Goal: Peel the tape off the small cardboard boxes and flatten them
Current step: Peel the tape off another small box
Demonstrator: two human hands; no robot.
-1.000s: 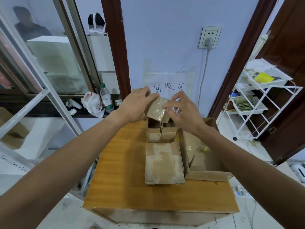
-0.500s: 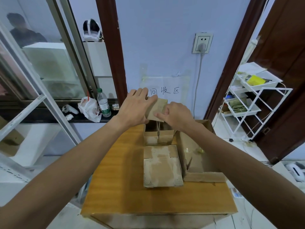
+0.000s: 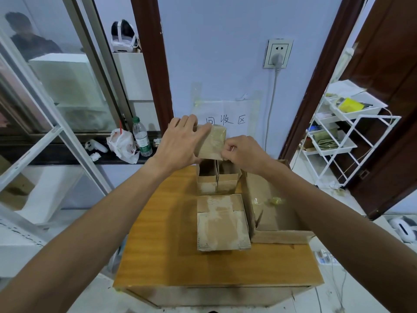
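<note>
Holding a small box (image 3: 211, 142) up over the far edge of the worktop (image 3: 162, 251), the person has both hands on it in the head view, the only one there is. The left hand (image 3: 180, 143) wraps the box's left side, fingers curled over the top, a closed grip on cardboard. The right hand (image 3: 242, 152) sits at the box's lower right corner, thumb and forefinger pinched tight there; it looks like a pinch on a tape end, though the tape itself is too fine to make out.

So the step in hand reads as peeling: one box up, tape being started. The next move calls for a steady pull along the seam while the left hand braces, then pressing the box flat.

Below the hands, two open boxes (image 3: 217, 179) stand side by side. Nearer, a flat stack (image 3: 222, 222) lies on the worktop, touching a big carton (image 3: 270, 213) at its right, with a crumpled tape wad (image 3: 276, 201) inside.

Writing: a paper sign (image 3: 225, 116) on the wall reads 回收区. The bottle (image 3: 141, 138) has a green label, unreadable.
</note>
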